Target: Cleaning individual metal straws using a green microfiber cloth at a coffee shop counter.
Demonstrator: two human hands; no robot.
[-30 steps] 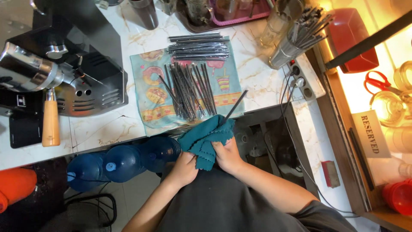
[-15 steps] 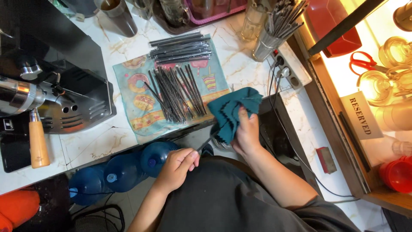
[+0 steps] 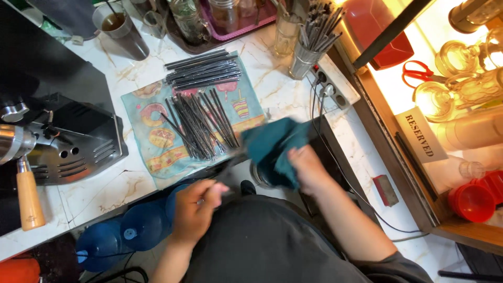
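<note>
My right hand [image 3: 309,169] grips a dark teal cloth [image 3: 273,149] bunched around one end of a thin dark metal straw [image 3: 230,162]. My left hand [image 3: 195,209] pinches the straw's other end, low in front of my dark shirt. Both hands are blurred by motion. On the marble counter [image 3: 105,188] lies a patterned light-blue towel [image 3: 152,152] with several dark straws [image 3: 201,128] spread on it, and a tidy bundle of straws [image 3: 203,71] lies at its far edge.
An espresso machine [image 3: 57,131] with a wooden-handled portafilter [image 3: 27,195] stands left. Metal cups of straws [image 3: 309,50], a power strip [image 3: 331,86], a tray of jars [image 3: 220,15] and a cup [image 3: 121,31] are at the back. Blue water bottles [image 3: 133,228] sit below; a lit shelf with scissors [image 3: 422,73] is right.
My right hand with the cloth has slid away from my left hand along a straw. My left hand, empty-looking before, now pinches the straw's end. The camera has moved closer.
</note>
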